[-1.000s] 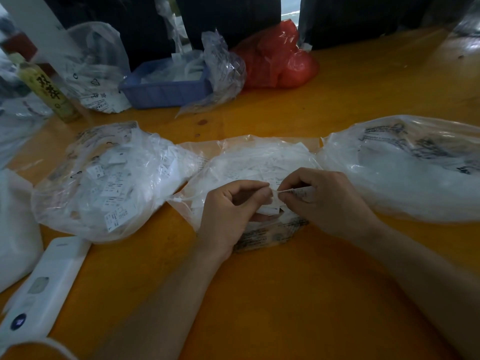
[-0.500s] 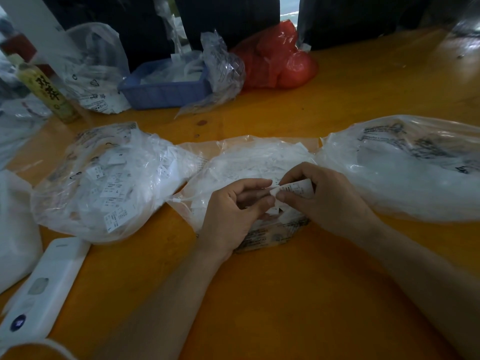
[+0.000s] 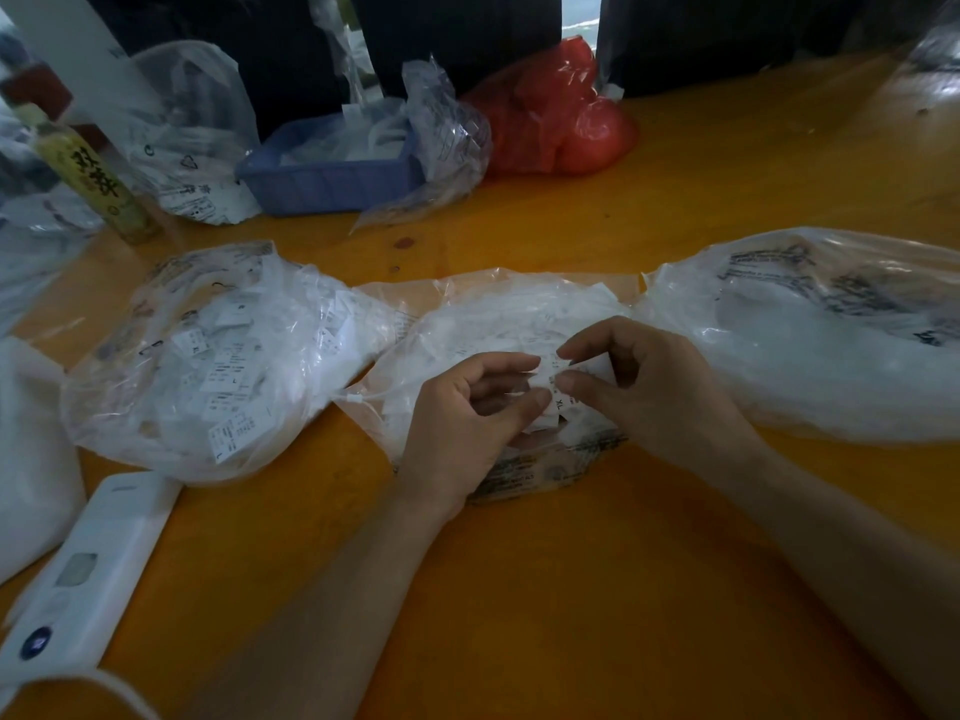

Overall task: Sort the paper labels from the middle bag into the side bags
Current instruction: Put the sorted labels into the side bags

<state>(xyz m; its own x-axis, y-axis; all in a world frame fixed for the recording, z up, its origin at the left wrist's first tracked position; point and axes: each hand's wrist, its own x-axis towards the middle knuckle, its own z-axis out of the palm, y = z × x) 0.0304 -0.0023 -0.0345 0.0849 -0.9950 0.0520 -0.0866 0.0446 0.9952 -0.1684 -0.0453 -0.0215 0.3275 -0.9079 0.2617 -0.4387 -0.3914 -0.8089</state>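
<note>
Head view, near to far. Nearest, at the left edge: white device (image 3: 88,569) flat on orange table (image 3: 571,589). Beyond it, left hand (image 3: 462,413) and right hand (image 3: 649,392) meeting over middle bag (image 3: 498,319), both pinching one small paper label (image 3: 555,379) marked XL, just above that bag's heap of white labels. Beside it, left bag (image 3: 208,356), clear plastic, full of printed labels; right bag (image 3: 810,330), clear, contents a white blur. Farther back: blue tray (image 3: 332,181) holding plastic bags, bottle (image 3: 88,168), red bag (image 3: 561,116).
</note>
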